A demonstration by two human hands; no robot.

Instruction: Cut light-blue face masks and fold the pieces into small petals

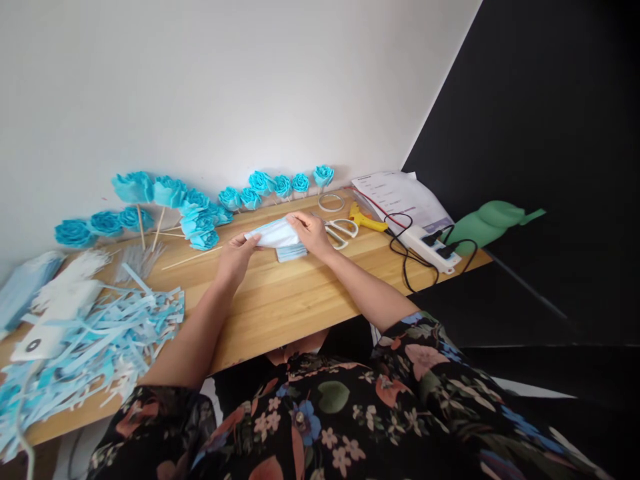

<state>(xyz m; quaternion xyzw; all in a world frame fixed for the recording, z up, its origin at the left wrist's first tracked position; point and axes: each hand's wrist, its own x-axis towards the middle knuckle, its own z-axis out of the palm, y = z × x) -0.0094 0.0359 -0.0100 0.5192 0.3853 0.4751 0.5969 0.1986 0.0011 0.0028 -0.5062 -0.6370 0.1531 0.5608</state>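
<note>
- The left hand pinches the left end of a face mask; thumb and fingers are closed on its edge.
- The right hand grasps the right end of the same face mask, with the fingers curled over its top edge.
- The face mask spans the gap between the two hands, white side up, just above the wooden table near the far edge.
- A second mask, light blue, lies flat on the table directly under the held one and just beside the right hand.
- Scissors with white handles lie just right of the right hand; a yellow glue gun lies beyond them.
- A white ring lies behind the scissors.
- A white power strip with black cables plugged in sits near the right end of the table.
- Printed sheets rest against the wall behind the power strip; the text on them is too small to read.
- Blue paper roses on wooden sticks line the wall.
- A pile of blue and white strips covers the left end of the table.
- No brand or label is legible on any item.
</note>
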